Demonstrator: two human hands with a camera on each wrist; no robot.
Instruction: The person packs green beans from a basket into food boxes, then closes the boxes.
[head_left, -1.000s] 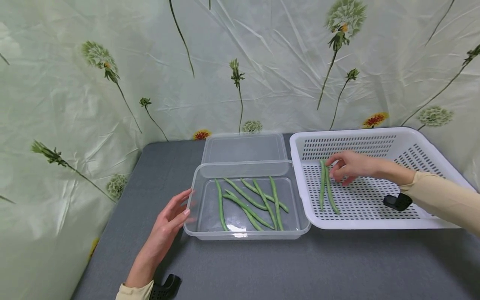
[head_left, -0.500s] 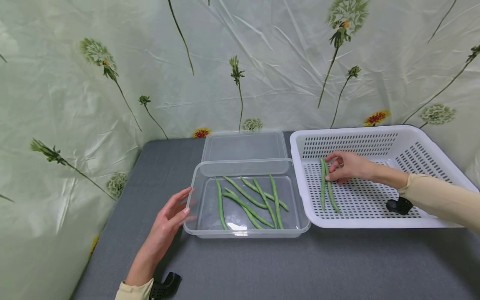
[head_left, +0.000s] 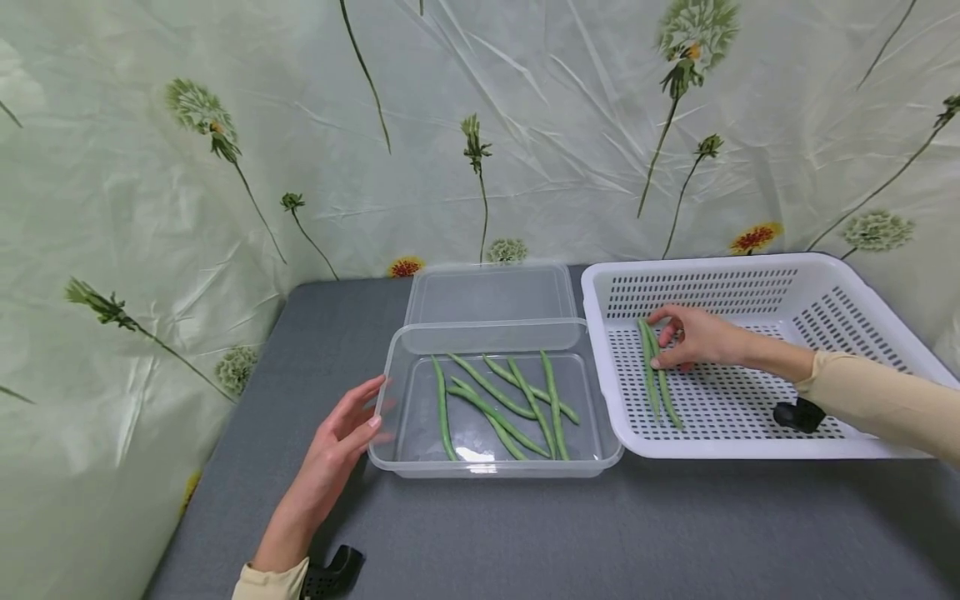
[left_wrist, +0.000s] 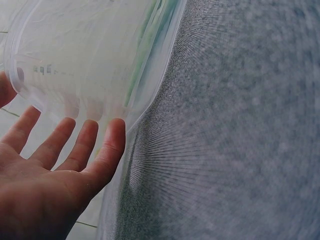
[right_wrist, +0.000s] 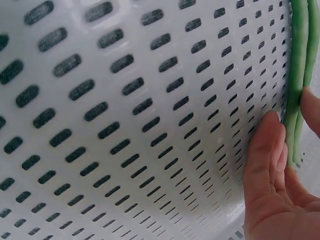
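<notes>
Two slender green beans (head_left: 667,400) lie side by side in the left part of the white slotted basket (head_left: 720,448). My right hand (head_left: 701,335) reaches in over them and pinches at their upper part, thumb and index finger bent against a green bean (right_wrist: 298,50). On the left, a clear plastic container (head_left: 495,469) holds several more green beans (head_left: 552,400), spread loosely across its floor. My left hand (head_left: 333,454) rests against the container's left side; its fingers (left_wrist: 112,142) are extended and spread along the wall in the left wrist view.
A clear flat lid (head_left: 491,293) lies behind the container. Container and basket stand side by side, rims nearly meeting, on a grey cloth-covered table (head_left: 525,542). A flower-printed curtain (head_left: 337,167) hangs behind the table and along its left.
My right thumb has closed in toward the index finger onto the green beans, and the left one of the pair has tilted slightly. My left hand keeps its place at the container.
</notes>
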